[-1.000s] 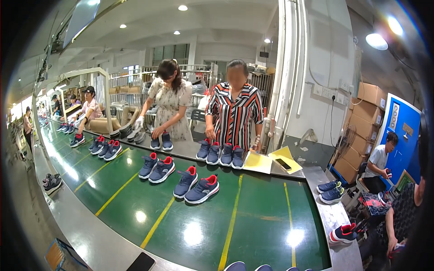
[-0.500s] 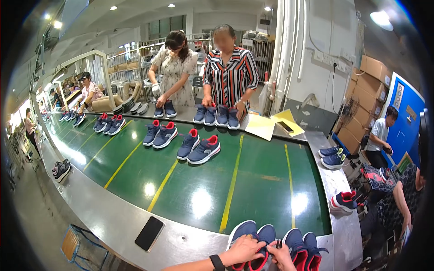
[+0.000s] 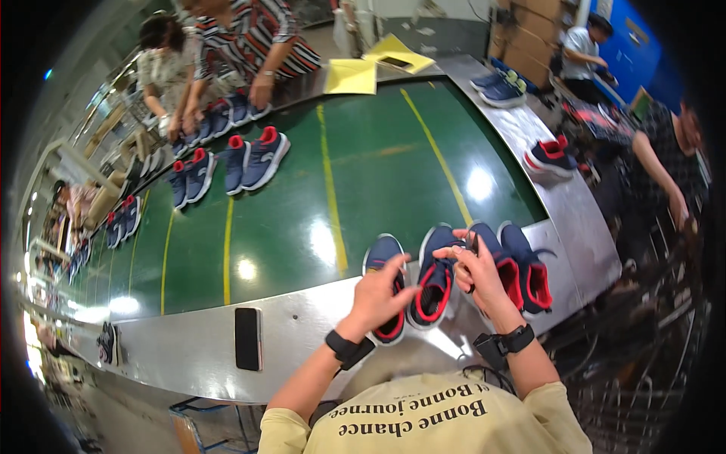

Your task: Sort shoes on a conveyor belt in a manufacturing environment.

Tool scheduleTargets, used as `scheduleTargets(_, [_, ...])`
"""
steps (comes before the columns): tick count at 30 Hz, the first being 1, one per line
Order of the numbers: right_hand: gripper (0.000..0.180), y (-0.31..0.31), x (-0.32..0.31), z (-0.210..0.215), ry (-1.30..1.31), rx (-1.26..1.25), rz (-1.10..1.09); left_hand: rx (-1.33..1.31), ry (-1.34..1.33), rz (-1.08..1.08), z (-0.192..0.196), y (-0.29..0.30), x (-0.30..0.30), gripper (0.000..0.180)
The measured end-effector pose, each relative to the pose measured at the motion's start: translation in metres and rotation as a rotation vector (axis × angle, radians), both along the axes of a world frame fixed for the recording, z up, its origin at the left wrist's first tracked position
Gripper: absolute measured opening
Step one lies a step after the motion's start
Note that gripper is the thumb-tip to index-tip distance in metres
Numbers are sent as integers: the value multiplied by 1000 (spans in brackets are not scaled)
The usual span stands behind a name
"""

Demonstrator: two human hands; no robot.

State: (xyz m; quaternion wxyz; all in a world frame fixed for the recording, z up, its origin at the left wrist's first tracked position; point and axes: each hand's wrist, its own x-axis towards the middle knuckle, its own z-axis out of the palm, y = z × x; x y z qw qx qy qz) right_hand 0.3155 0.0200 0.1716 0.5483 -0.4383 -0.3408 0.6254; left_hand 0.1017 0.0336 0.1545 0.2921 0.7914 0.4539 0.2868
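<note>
Far left, a dark shoe point(image 3: 110, 344) sat on the metal ledge point(image 3: 174, 340). Further in, a navy pair with red linings point(image 3: 193, 180) stood on the green belt point(image 3: 287, 242); a phone point(image 3: 248, 339) lay flat on the ledge, screen dark. A second navy pair point(image 3: 257, 160) stood on the belt, near a co-worker in a striped shirt point(image 3: 253, 38). Yellow sheets point(image 3: 352, 77) lay beyond the belt.

Near edge: four navy shoes in a row, toes pointing away from the wearer. Left hand point(image 3: 376, 296): above the first shoe point(image 3: 383, 250), thumb and fingers apart; contact with the shoe could not be told. Second shoe point(image 3: 431, 261): between the two hands, red lining visible. Right hand point(image 3: 481, 274): fingers curled round a small dark tool point(image 3: 473, 244), one finger extended toward the second shoe. Third shoe point(image 3: 503, 261) and fourth shoe point(image 3: 527, 261) stood side by side just right of it.

Far right, a red-and-navy shoe point(image 3: 550, 157) sat on the side ledge.
</note>
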Motion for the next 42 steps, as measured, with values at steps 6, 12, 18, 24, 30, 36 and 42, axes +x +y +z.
scheduleTargets(6, [47, -65, 12, -43, -380, 278, -168, 80, -183, -124, -14, -10, -30, 38])
scheduleTargets(12, [41, -46, -18, -24, -1158, 421, -158, 279, 94, -247, -8, 0, -34, 30])
scheduleTargets(18, [28, -20, -18, -48, -1236, 564, -105, 281, -4, -158, -13, 9, -26, 21])
scheduleTargets(24, [26, -5, -24, -25, -1168, 466, 97, -51, -40, 131, -4, 17, -25, 21])
scheduleTargets(30, [28, 16, -22, -8, -1116, 349, 206, -111, 8, 117, -5, 18, -22, 28])
scheduleTargets(36, [31, 0, -20, -22, -1077, 236, 190, -168, -13, 95, -6, 7, -22, 27])
scheduleTargets(42, [33, -49, -18, -58, -898, 435, -11, -191, -73, 122, -5, -26, -35, 23])
